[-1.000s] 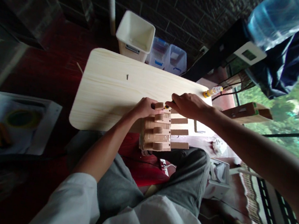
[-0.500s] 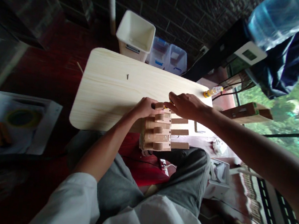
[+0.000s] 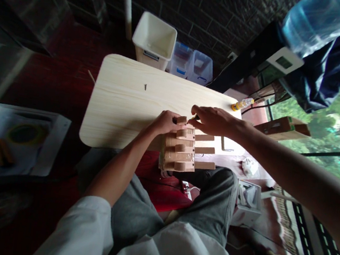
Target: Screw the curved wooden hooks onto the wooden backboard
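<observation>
A wooden assembly (image 3: 179,154), with several crosswise slats and rounded blocks, overhangs the table's near edge above my lap. My left hand (image 3: 167,123) is closed around its far end, fingers pressed on the end slat. My right hand (image 3: 211,120) is closed on a screwdriver (image 3: 196,117) with a yellow and black handle, mostly hidden by the fingers. The tool's tip points at the end slat; its exact contact point is too small to tell. Dark round spots, like screw heads or holes, show along the slats' right ends.
The pale wooden table (image 3: 120,96) carries a small dark screw-like piece (image 3: 145,87) and a yellow clear-handled tool (image 3: 242,104) at its far right corner. Behind stand a cream bin (image 3: 155,37) and clear plastic boxes (image 3: 201,67). An open white box (image 3: 52,141) lies at left.
My right hand has turned slightly around the screwdriver, so its dark part now shows where yellow showed before. My left hand and the wooden assembly stay in place.
</observation>
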Available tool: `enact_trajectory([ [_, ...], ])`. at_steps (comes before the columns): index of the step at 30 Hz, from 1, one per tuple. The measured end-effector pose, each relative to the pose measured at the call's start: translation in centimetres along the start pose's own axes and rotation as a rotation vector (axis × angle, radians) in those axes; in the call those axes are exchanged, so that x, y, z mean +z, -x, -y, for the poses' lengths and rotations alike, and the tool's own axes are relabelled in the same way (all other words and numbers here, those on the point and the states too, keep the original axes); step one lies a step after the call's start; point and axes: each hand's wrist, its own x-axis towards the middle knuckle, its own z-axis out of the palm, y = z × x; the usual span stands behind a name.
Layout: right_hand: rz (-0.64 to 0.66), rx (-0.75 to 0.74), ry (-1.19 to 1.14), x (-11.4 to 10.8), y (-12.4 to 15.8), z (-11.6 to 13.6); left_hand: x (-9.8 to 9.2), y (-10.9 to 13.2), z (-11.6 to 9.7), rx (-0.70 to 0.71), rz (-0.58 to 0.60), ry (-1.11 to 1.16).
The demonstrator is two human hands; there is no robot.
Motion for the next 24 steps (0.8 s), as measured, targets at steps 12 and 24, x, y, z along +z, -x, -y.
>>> enact_trajectory([
  [12, 0.009, 0.040, 0.013, 0.56, -0.12, 0.15, 0.10, -0.04, 0.34, -0.017, 0.001, 0.010],
  [24, 0.016, 0.061, 0.028, 0.01, -0.47, 0.32, 0.11, 0.13, 0.36, -0.002, 0.004, -0.009],
])
